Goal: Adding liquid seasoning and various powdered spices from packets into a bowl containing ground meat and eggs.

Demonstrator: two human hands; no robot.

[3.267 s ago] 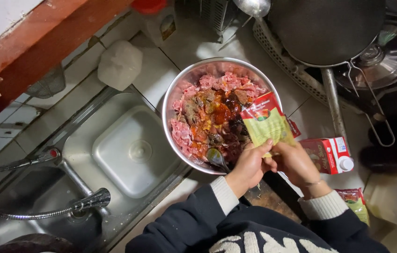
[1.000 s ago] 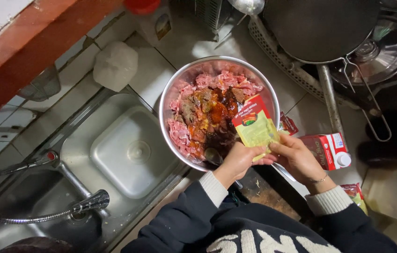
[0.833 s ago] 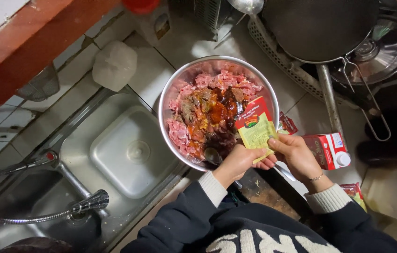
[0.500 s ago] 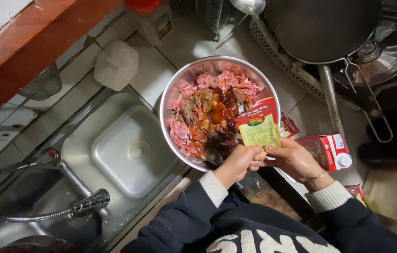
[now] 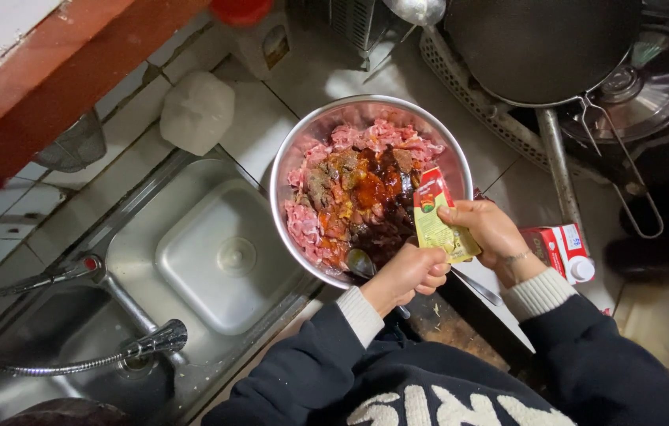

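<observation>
Presently: steel bowl [image 5: 291,170] of pink minced meat [image 5: 366,142] with dark sauces, on tiled counter [image 5: 271,118]. Steel sink [image 5: 216,260] at 9 o'clock, black pan [image 5: 540,47] at 1 o'clock, red carton [image 5: 559,248] at 3 o'clock. Right hand [image 5: 492,237] pinches a glossy green-yellow sachet [image 5: 439,221] over the bowl's 4 o'clock rim; left hand [image 5: 405,276] is clenched, on what I cannot tell. Sachet sits lower than a second ago.
</observation>
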